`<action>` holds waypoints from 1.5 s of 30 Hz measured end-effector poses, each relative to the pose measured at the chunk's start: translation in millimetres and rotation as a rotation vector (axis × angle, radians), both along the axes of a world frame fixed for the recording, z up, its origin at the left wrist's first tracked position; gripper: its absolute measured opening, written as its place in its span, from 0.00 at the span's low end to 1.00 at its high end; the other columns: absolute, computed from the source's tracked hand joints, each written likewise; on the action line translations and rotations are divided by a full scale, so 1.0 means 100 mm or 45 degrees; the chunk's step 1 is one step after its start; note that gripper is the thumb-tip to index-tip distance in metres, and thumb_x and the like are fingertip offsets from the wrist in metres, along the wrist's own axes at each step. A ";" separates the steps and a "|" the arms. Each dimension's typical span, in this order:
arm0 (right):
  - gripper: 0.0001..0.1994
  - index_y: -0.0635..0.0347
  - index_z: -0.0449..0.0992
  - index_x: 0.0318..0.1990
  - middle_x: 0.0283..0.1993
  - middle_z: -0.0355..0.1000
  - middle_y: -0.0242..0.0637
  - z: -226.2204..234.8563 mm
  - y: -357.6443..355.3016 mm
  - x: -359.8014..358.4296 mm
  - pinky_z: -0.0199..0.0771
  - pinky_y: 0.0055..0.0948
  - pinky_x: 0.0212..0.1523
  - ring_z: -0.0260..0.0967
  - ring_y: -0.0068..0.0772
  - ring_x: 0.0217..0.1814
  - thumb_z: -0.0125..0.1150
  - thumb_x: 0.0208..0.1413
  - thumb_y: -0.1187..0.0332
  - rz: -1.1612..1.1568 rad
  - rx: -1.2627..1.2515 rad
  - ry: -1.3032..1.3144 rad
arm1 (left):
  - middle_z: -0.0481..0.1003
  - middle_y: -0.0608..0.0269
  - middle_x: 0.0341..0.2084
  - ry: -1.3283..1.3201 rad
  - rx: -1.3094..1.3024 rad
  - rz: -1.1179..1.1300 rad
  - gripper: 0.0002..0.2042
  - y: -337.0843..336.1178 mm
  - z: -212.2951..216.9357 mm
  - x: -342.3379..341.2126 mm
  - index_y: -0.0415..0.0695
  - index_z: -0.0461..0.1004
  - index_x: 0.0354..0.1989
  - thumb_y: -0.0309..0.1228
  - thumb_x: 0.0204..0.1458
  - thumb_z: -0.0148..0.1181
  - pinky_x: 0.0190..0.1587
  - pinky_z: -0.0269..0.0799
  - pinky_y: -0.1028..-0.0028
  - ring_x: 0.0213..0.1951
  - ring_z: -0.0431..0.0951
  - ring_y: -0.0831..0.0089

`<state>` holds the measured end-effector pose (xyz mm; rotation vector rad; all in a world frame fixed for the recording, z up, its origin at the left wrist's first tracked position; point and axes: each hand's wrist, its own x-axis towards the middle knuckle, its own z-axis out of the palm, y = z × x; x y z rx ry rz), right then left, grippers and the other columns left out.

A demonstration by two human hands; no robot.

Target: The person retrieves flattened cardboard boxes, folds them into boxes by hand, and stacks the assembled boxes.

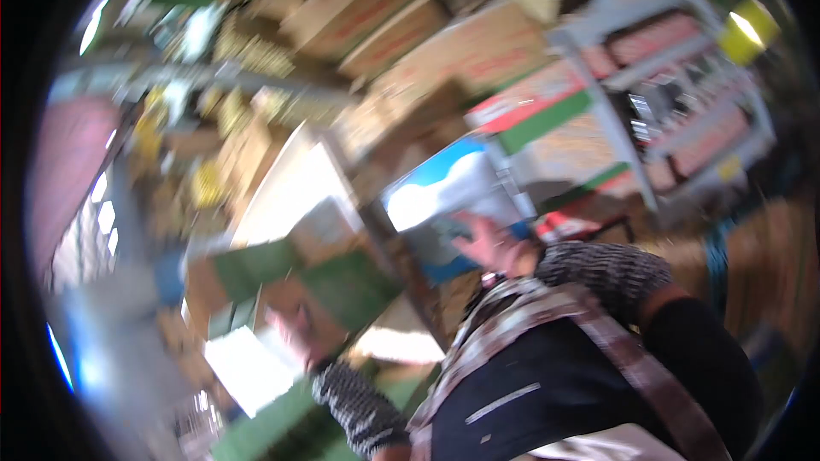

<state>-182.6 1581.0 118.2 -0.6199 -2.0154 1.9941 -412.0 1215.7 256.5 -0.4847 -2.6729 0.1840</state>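
Note:
The whole picture is smeared by motion. My left hand [295, 337], in a grey knitted sleeve, has its fingers stretched out over a brown cardboard box with green bands [346, 286]; whether it touches the box is unclear. Beside that hand lies a bright white sheet or flap [248, 369]. My right hand [495, 243] spreads its fingers at the near edge of a blue and white flat package [444, 192]. Blur hides whether the two touch. I make out nothing held in either hand.
Cardboard boxes [470, 47] are stacked at the back. A grey-framed machine with pink panels [675, 94] stands at the far right, next to a red, white and green box [547, 111]. A large white panel [299, 183] stands left of centre.

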 end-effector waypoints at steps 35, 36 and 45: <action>0.37 0.62 0.55 0.62 0.63 0.53 0.54 -0.08 0.12 -0.11 0.50 0.45 0.66 0.50 0.57 0.64 0.64 0.43 0.65 0.085 0.899 -0.088 | 0.77 0.56 0.38 -1.654 1.398 -0.155 0.20 2.59 -1.86 1.17 0.38 0.72 0.49 0.26 0.44 0.62 0.42 0.69 0.73 0.39 0.74 0.72; 0.37 0.62 0.55 0.62 0.63 0.53 0.54 -0.08 0.24 -0.04 0.50 0.45 0.66 0.50 0.57 0.64 0.64 0.43 0.65 0.045 0.902 -0.116 | 0.77 0.59 0.35 -1.172 1.001 -0.175 0.16 2.66 -1.16 1.08 0.39 0.75 0.45 0.26 0.45 0.61 0.42 0.70 0.72 0.37 0.74 0.71; 0.28 0.62 0.58 0.62 0.64 0.59 0.44 -0.14 0.02 0.00 0.57 0.30 0.63 0.59 0.38 0.64 0.53 0.50 0.80 0.273 0.064 -0.011 | 0.78 0.52 0.31 -0.662 0.018 0.291 0.13 1.21 -0.09 0.82 0.46 0.77 0.36 0.40 0.45 0.59 0.38 0.72 0.62 0.34 0.77 0.53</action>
